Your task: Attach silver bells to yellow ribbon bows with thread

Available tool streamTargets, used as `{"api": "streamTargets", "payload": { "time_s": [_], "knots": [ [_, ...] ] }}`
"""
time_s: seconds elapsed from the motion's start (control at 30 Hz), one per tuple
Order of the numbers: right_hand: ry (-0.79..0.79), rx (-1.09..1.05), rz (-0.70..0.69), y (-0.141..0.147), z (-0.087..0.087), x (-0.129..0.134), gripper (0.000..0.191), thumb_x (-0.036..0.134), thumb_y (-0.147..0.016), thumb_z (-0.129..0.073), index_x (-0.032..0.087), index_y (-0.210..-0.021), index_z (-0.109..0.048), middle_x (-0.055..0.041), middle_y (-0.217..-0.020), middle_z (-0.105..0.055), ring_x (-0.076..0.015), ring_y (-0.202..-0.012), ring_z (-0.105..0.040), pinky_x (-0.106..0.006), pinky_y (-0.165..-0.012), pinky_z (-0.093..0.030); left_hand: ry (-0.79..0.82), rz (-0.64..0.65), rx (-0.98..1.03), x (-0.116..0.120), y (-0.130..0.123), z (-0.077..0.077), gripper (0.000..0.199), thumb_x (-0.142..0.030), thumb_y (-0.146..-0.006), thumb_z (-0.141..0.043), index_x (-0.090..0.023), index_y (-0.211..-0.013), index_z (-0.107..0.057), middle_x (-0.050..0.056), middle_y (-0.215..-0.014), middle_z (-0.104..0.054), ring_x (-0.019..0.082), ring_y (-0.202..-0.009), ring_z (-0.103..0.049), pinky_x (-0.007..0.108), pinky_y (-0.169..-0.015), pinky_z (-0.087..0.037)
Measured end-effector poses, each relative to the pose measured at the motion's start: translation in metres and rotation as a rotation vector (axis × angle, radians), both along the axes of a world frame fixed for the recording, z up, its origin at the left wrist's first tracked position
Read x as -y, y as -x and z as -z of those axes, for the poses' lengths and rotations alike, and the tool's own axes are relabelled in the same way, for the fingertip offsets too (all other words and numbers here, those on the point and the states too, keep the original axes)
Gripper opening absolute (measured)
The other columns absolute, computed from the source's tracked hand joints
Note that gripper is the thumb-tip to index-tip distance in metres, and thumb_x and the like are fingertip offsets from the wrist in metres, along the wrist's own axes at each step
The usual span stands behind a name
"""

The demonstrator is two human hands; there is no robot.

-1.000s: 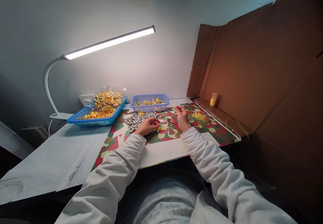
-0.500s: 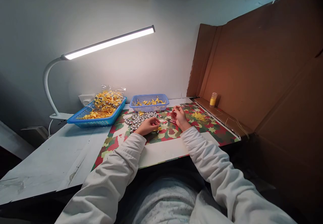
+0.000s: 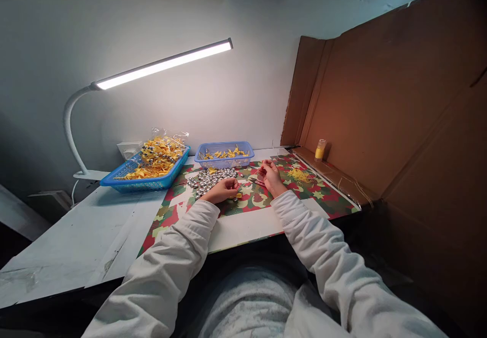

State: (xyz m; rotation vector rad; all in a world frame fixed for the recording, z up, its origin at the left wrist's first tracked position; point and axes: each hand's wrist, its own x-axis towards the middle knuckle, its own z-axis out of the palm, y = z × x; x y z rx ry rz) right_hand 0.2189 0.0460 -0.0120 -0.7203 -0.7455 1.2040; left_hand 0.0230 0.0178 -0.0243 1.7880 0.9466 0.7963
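A: ok so what's each hand up to here?

B: left hand (image 3: 219, 191) is down by the heap of silver beads (image 3: 211, 179), fingers pinched narrow. There's a small yellow piece (image 3: 239, 195) right at the fingertips, can't tell if it's actually gripped. Right hand (image 3: 271, 178) is over the patterned mat (image 3: 160, 222), fingers bunched close; whatever's in them, if anything, is too small to make out.

A: and that red thing?

B: red tool (image 3: 259, 182), lying between the hands, just beside the right one. Yellow strands (image 3: 300, 175) are on the mat, off to the right.

A: baskets?

B: two at the back of the counter (image 3: 72, 246): big blue basket (image 3: 167, 181) on the left, heaped with yellow pieces, and a smaller basket (image 3: 224, 164) behind the beads with more.
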Motion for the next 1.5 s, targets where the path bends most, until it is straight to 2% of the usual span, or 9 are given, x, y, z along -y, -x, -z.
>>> {"api": "streamTargets", "payload": {
  "time_s": [0.37, 0.47, 0.6, 0.67, 0.77, 1.0, 1.17, 1.3, 1.5],
  "knots": [
    [0.031, 0.131, -0.082, -0.002, 0.005, -0.003, 0.018, 0.031, -0.071, -0.072, 0.020, -0.076, -0.058, 0.0018, -0.071, -0.064, -0.0096, -0.061, -0.062, -0.021, -0.055, -0.051, -0.036, -0.026, -0.132, 0.006, -0.005, 0.000, 0.009, -0.023, -0.061, -0.061, -0.016, -0.065, -0.065, 0.000, -0.063, -0.064, 0.012, -0.059, -0.057, 0.023, -0.057, -0.044],
    [0.119, 0.343, -0.129, 0.001, 0.010, -0.004, 0.026, 0.030, -0.068, -0.072, 0.019, -0.089, -0.061, -0.0037, -0.088, -0.068, -0.0119, -0.062, -0.063, -0.023, -0.051, -0.049, -0.080, -0.087, -0.206, 0.010, -0.006, -0.002, 0.015, -0.022, -0.061, -0.060, -0.017, -0.067, -0.073, 0.002, -0.070, -0.072, 0.016, -0.068, -0.063, 0.025, -0.065, -0.048],
    [0.075, 0.783, 0.173, -0.008, 0.013, -0.002, 0.031, 0.028, -0.061, -0.074, 0.019, -0.088, -0.062, -0.0075, -0.103, -0.065, -0.0158, -0.076, -0.062, -0.025, -0.059, -0.048, -0.098, -0.130, -0.242, 0.010, -0.006, -0.002, 0.020, -0.024, -0.060, -0.061, -0.017, -0.071, -0.077, 0.003, -0.073, -0.074, 0.020, -0.072, -0.065, 0.027, -0.066, -0.049],
    [0.016, 1.076, 0.274, -0.018, 0.014, -0.001, 0.026, 0.031, -0.055, -0.078, 0.019, -0.072, -0.062, -0.0072, -0.094, -0.065, -0.0200, -0.085, -0.060, -0.028, -0.067, -0.047, -0.111, -0.116, -0.235, 0.010, -0.006, -0.002, 0.022, -0.026, -0.060, -0.062, -0.018, -0.074, -0.078, 0.004, -0.077, -0.075, 0.020, -0.075, -0.066, 0.028, -0.069, -0.050],
    [0.003, 1.324, 0.203, -0.031, 0.020, -0.002, 0.037, 0.034, -0.039, -0.086, 0.020, -0.049, -0.054, -0.0039, -0.070, -0.061, -0.0240, -0.084, -0.058, -0.030, -0.069, -0.043, -0.138, -0.101, -0.206, 0.010, -0.005, -0.001, 0.026, -0.029, -0.061, -0.064, -0.018, -0.080, -0.078, 0.005, -0.083, -0.075, 0.021, -0.080, -0.065, 0.030, -0.073, -0.050],
    [-0.030, 1.102, 0.214, -0.041, 0.036, -0.010, 0.050, 0.026, -0.038, -0.089, 0.022, -0.043, -0.039, -0.0014, -0.053, -0.051, -0.0215, -0.074, -0.056, -0.028, -0.062, -0.037, -0.184, -0.148, -0.160, 0.008, 0.000, 0.004, 0.033, -0.032, -0.061, -0.071, -0.017, -0.090, -0.077, 0.010, -0.101, -0.072, 0.020, -0.081, -0.064, 0.032, -0.073, -0.052],
    [0.026, 1.034, 0.320, -0.041, 0.021, 0.001, 0.033, 0.032, -0.066, -0.074, 0.023, -0.061, -0.043, 0.0005, -0.058, -0.053, -0.0159, -0.062, -0.051, -0.026, -0.056, -0.033, -0.196, -0.123, -0.106, 0.008, -0.001, 0.007, 0.039, -0.032, -0.063, -0.071, -0.015, -0.098, -0.074, 0.012, -0.110, -0.067, 0.015, -0.071, -0.062, 0.030, -0.068, -0.053],
    [-0.113, 1.234, 0.060, -0.035, 0.002, 0.021, 0.033, 0.042, -0.081, -0.055, 0.021, -0.058, -0.046, 0.0032, -0.053, -0.049, -0.0124, -0.053, -0.043, -0.026, -0.054, -0.028, -0.211, -0.110, -0.067, 0.009, -0.001, 0.008, 0.040, -0.035, -0.064, -0.072, -0.015, -0.098, -0.073, 0.011, -0.113, -0.065, 0.014, -0.071, -0.063, 0.029, -0.067, -0.055],
    [-0.133, 1.508, -0.185, -0.026, -0.007, 0.041, 0.051, 0.051, -0.078, -0.057, 0.018, -0.043, -0.040, 0.0046, -0.042, -0.032, -0.0085, -0.045, -0.030, -0.026, -0.050, -0.018, -0.202, -0.058, -0.057, 0.008, 0.001, 0.006, 0.042, -0.034, -0.064, -0.073, -0.016, -0.103, -0.072, 0.012, -0.115, -0.063, 0.014, -0.074, -0.063, 0.030, -0.071, -0.055]
  ]
}}
